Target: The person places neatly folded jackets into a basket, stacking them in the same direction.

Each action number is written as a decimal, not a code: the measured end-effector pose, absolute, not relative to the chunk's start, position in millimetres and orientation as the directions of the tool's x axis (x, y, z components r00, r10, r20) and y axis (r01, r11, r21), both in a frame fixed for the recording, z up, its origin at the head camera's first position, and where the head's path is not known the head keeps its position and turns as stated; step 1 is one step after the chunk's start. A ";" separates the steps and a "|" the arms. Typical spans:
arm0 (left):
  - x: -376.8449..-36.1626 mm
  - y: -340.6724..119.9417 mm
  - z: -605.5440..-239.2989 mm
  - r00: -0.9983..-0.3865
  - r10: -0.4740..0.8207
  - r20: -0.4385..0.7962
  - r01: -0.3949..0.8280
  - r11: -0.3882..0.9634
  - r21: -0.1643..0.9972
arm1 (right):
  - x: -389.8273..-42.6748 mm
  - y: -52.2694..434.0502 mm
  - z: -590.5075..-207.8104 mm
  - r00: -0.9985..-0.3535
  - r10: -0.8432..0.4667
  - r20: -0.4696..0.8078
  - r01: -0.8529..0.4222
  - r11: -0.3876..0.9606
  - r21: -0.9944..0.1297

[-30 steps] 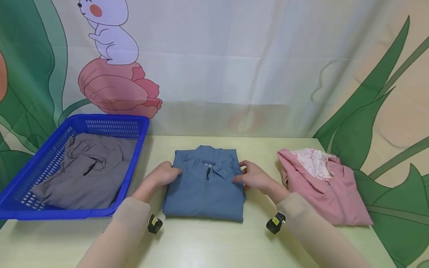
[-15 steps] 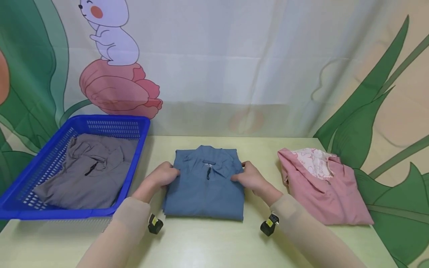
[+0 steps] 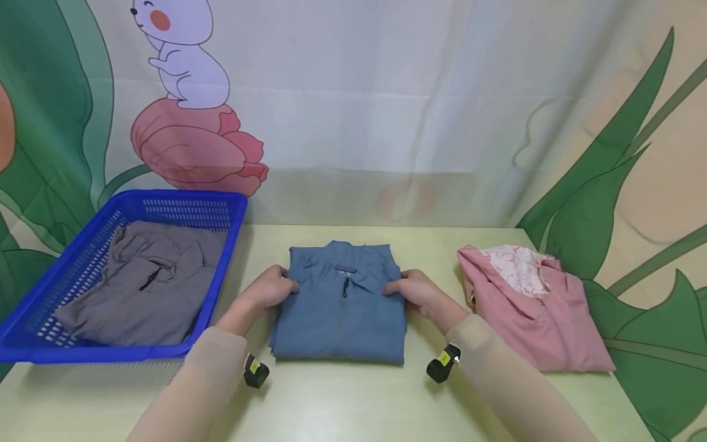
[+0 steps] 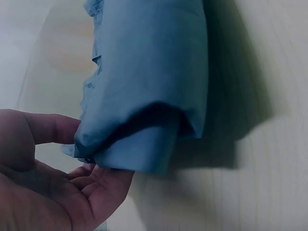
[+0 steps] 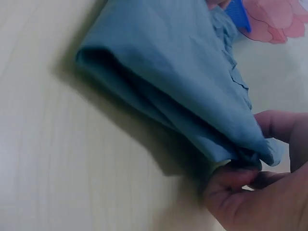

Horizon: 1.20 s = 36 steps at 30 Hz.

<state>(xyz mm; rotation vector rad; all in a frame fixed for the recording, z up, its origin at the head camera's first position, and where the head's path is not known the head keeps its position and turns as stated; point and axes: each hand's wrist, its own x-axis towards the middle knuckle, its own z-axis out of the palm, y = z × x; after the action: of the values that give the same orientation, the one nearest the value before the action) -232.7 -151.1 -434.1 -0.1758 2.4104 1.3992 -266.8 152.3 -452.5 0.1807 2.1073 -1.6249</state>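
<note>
A folded blue jacket with a stand collar and a black zip pull lies in the middle of the table in the head view. My left hand pinches its left edge, thumb on top and fingers tucked beneath. On the opposite edge my right hand grips the cloth the same way. The left wrist view shows the jacket's layered side between thumb and curled fingers. In the right wrist view, the right hand pinches the bunched side fold, and the layers gape a little.
A blue plastic basket at the left holds a folded grey garment. At the right, a folded pink jacket with a white patterned lining lies on the pale table. A printed curtain hangs behind.
My right hand has closed in on the jacket's right edge and now pinches it. The jacket has shifted very slightly to the right. Basket and pink jacket stay put.
</note>
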 end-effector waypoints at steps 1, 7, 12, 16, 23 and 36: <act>-232.9 -151.1 -434.5 -0.931 0.064 -0.358 -0.281 0.499 0.820 | -266.6 152.0 -452.7 -0.891 -0.173 -0.419 0.352 0.318 -0.880; -233.9 -152.6 -434.6 -0.938 0.034 -0.345 -0.291 0.464 0.837 | -262.4 148.1 -449.5 -0.920 -0.196 -0.339 0.243 0.393 -0.887; -232.6 -153.2 -430.0 -0.949 0.026 -0.313 -0.272 0.429 0.861 | -259.6 144.8 -445.8 -0.917 -0.203 -0.343 0.268 0.324 -0.907; -228.9 -153.3 -423.3 -0.955 0.040 -0.295 -0.256 0.399 0.880 | -257.8 144.1 -443.1 -0.930 -0.195 -0.312 0.258 0.259 -0.931; -220.0 -157.2 -406.1 -0.957 0.094 -0.276 -0.227 0.355 0.907 | -253.2 146.9 -430.0 -0.928 -0.239 -0.285 0.250 0.166 -0.954; -204.5 -182.3 -361.2 -0.949 0.189 -0.250 -0.163 0.384 0.909 | -244.7 145.0 -398.2 -0.880 -0.393 -0.266 0.289 0.001 -0.957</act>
<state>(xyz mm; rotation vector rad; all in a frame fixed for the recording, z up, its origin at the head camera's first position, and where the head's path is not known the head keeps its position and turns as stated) -204.5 -182.3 -361.2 0.0228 2.3345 1.5864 -244.7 145.0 -398.2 -0.1068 1.8182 -1.9303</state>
